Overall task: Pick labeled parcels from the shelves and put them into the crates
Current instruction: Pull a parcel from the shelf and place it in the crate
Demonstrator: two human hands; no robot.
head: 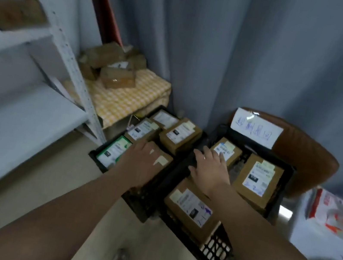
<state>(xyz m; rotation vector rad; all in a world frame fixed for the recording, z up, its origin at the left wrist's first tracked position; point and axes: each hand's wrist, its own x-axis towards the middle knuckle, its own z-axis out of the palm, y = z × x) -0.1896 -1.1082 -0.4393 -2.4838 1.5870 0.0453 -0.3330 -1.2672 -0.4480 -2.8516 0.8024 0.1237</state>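
Editor: Hands first, please. How do they stand?

Photographer: Both reach down into crates on the floor. Left hand (143, 157) lies palm down on a brown parcel (162, 160) with a pale tape patch, inside the left crate (96, 158). Its fingers look straight, though blur softens them. Right hand (208, 170) is spread wide over the right crate (216, 250), fingertips (221, 156) touching the label of a small parcel (230, 150) at that crate's far left corner.

Editor: What else is packed?

Photographer: The left crate also holds a green-edged parcel (112, 151) just beside the left hand, with labeled boxes (180, 133) behind. The right crate holds a larger parcel (257, 180) on its right side and a near parcel (193, 208) partly under the right forearm.

Editor: Surroundings?

Photographer: White metal shelves (70, 63) stand at left, with one blurred shelf parcel (14, 8) high up. More brown parcels sit in a heap (113, 63) on a yellow checked cloth (126, 97) against a grey curtain (225, 48). A brown chair (309, 157) behind the right crate bears a handwritten paper sign (256, 128). A white bag (327, 224) sits at right.
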